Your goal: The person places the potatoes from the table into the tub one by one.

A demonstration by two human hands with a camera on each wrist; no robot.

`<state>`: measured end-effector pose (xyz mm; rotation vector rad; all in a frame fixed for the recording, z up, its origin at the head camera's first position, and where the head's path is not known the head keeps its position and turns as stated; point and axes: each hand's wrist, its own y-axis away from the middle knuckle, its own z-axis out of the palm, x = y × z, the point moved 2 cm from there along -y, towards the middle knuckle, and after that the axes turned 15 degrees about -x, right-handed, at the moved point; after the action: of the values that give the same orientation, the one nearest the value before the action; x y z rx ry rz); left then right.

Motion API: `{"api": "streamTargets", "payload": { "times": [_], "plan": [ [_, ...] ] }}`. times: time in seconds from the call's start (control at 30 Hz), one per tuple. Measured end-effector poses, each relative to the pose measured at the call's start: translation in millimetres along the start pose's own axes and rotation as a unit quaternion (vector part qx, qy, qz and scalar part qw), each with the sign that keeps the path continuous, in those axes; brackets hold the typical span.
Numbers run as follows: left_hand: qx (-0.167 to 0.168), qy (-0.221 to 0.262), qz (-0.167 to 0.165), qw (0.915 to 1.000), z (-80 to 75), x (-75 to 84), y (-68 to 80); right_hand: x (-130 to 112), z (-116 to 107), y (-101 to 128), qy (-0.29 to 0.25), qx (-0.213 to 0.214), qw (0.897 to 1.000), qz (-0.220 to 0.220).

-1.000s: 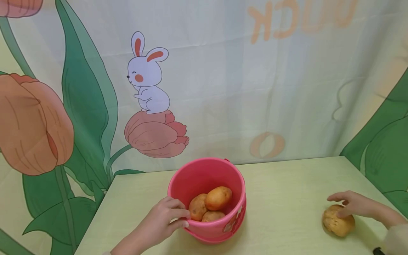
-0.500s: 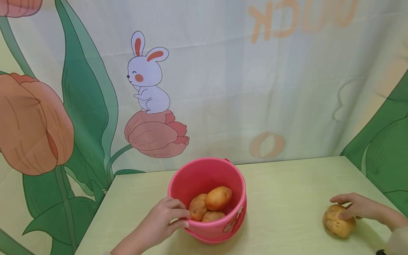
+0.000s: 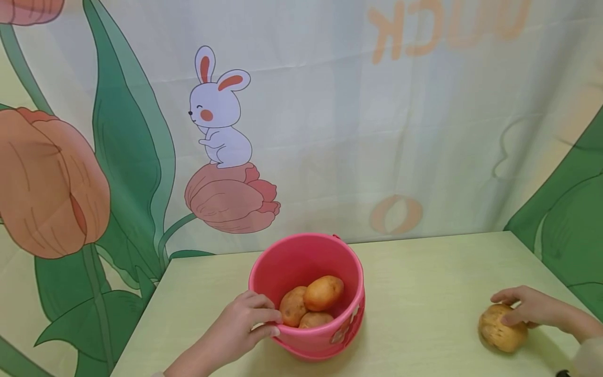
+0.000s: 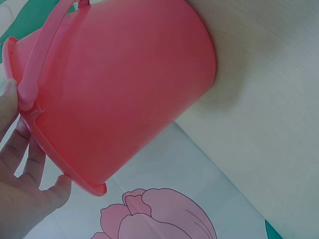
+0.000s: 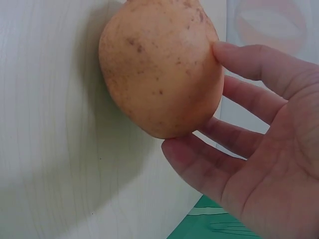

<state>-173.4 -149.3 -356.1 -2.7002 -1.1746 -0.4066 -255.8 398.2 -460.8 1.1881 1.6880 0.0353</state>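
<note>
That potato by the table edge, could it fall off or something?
It might. The loose potato lies close to the table's near right corner, and the right hand only curls its fingers round one side, so a slip could roll it off. Also, the pink bucket already holds three potatoes; the left hand pinches just its rim, so a tug there could tip it.

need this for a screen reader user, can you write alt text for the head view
A person's left hand grips the rim of a pink bucket holding three potatoes, while the right hand curls round a fourth potato on a pale green table.
</note>
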Motion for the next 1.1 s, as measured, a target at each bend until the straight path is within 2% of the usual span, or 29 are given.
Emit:
{"api": "streamTargets", "payload": {
  "times": [0.37,0.5,0.73,1.1],
  "plan": [
    [-0.013,0.01,-0.015,0.9998,-0.7,0.8,-0.5,-4,3,2,-0.008,0.013,1.0,0.016],
    [-0.011,0.005,-0.013,0.9998,-0.5,0.5,-0.7,-6,4,2,-0.012,0.012,1.0,0.017],
    [-0.001,-0.003,-0.001,1.0,0.4,-0.7,-0.1,-10,-2,1,-0.004,0.037,0.999,0.02],
    [-0.013,0.005,-0.011,0.9998,0.2,-0.6,-0.6,-7,4,1,-0.039,0.018,0.998,0.037]
  ]
}}
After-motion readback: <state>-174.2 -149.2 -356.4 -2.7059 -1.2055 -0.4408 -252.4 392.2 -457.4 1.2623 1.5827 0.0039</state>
